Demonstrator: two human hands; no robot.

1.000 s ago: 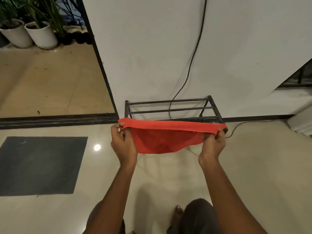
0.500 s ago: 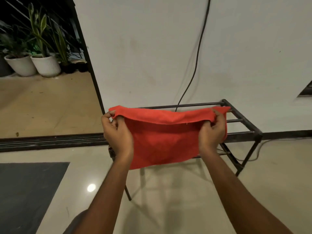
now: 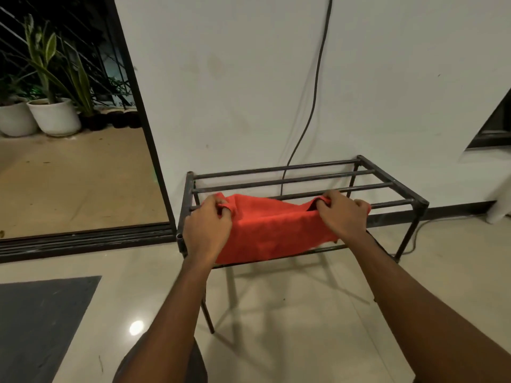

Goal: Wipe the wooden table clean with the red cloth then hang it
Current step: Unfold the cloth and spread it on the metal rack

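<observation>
The red cloth (image 3: pixel 272 230) lies draped over the front bars of a black metal rack (image 3: pixel 392 179) that stands against the white wall. Its lower part hangs down the rack's front. My left hand (image 3: pixel 206 230) pinches the cloth's top left corner, and my right hand (image 3: pixel 343 214) pinches its top right corner. Both hands rest at the level of the rack's top bars. The wooden table is not in view.
A black cable (image 3: pixel 312 106) runs down the wall behind the rack. A dark mat (image 3: pixel 41 322) lies on the glossy floor at the left. A dark door frame (image 3: pixel 141 114) opens onto a patio with white plant pots (image 3: pixel 55 116).
The cloth was held up in front of the rack and has come down onto the rack's front bars. Both hands lowered with it, still holding its top corners.
</observation>
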